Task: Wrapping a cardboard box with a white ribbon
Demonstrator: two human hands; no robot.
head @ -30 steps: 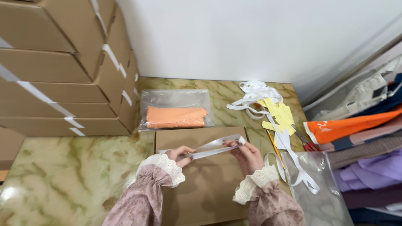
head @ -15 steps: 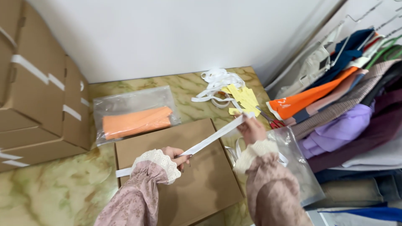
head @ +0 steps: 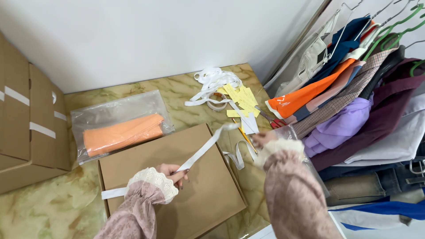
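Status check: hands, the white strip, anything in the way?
Left hand pinching white strip over flat cardboard box. Right hand off the strip, near scissors. Bagged orange cloth lies beside the box.

We have one head view only, close above table (head: 40, 217), looking down toward twelve o'clock wall (head: 155, 35).

Left hand (head: 174, 173) pinches white strip (head: 200, 152) over cardboard box (head: 208, 194).

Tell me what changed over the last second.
The right hand let go of the white strip and moved right toward the yellow tags. The left hand still pinches the strip over the cardboard box. The bagged orange cloth stayed put.
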